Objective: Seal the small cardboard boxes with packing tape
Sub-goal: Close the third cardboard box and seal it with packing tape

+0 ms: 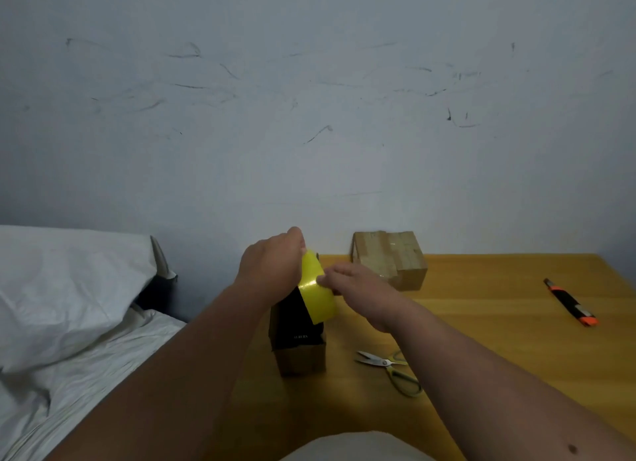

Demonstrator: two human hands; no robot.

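**Tape Roll Held Over Open Box**

The left hand gripped the yellow tape roll from its far side, with the fingers curled round the roll's upper edge. The roll stood on edge, tilted, with its broad outer face turned toward the camera. The right hand reached in from the right, and its fingertips pressed against the outer face of the roll near mid-height. Whether those fingertips pinched a free tape end could not be determined; the fingers were bent and in contact with the tape surface.

Both hands held the roll directly above a small box, which stood upright on the table near its left edge. The upper part of the box appeared dark, with a line of small white lettering too small to read; the lower part showed brown cardboard. The roll hid the top of the box, so the position of its flaps could not be determined.

A second box, brown and with glossy tape strips on it, sat at the far edge of the table against the wall. Scissors with green handles lay on the table just right of the near box, blades parted. A knife with orange and black body lay well apart at the right. A bed with white bedding stood to the left of the table.
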